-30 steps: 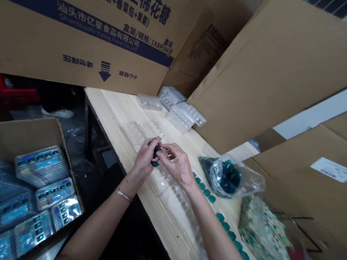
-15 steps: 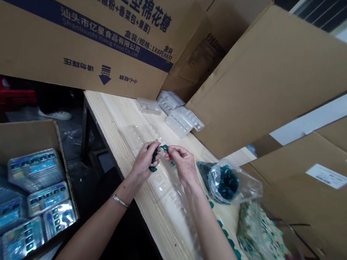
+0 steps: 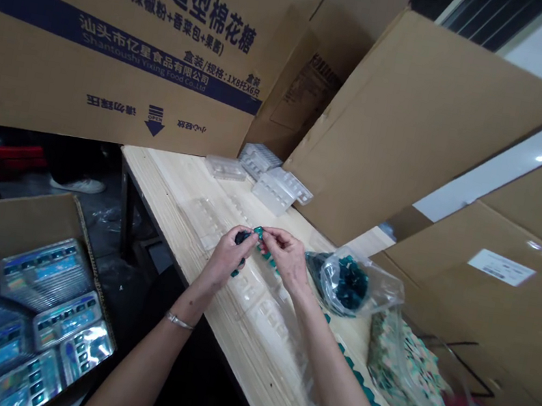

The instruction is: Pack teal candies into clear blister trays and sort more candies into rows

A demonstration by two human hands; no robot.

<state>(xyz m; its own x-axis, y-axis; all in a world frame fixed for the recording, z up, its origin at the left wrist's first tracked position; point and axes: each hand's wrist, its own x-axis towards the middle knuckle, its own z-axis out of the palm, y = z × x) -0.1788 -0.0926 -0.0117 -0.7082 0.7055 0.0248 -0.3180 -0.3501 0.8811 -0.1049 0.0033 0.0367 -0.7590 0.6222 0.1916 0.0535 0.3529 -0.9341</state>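
Observation:
Over the wooden table, my left hand (image 3: pixel 227 256) is closed around several dark teal pieces, which poke out between its fingers. My right hand (image 3: pixel 287 254) pinches one shiny teal piece (image 3: pixel 258 231) right beside the left fingertips. Beneath both hands lie clear plastic trays (image 3: pixel 255 297) with moulded pockets, running along the table. A few teal pieces (image 3: pixel 269 258) show in or on a tray under the right hand. To the right of my right hand sits a clear bag of dark teal pieces (image 3: pixel 352 282). Their exact kind is too small to make out.
Clear plastic trays (image 3: pixel 278 190) are stacked at the table's far end. A bag of pale green pieces (image 3: pixel 403 374) and a row of loose teal pieces (image 3: pixel 369 393) lie right. A carton of blue packs (image 3: pixel 47 266) stands left. Large cardboard boxes (image 3: pixel 170 61) wall the back.
The teal piece in my right fingers has turned and come closer to my left hand. More teal pieces show under my right hand. The whole view has shifted slightly.

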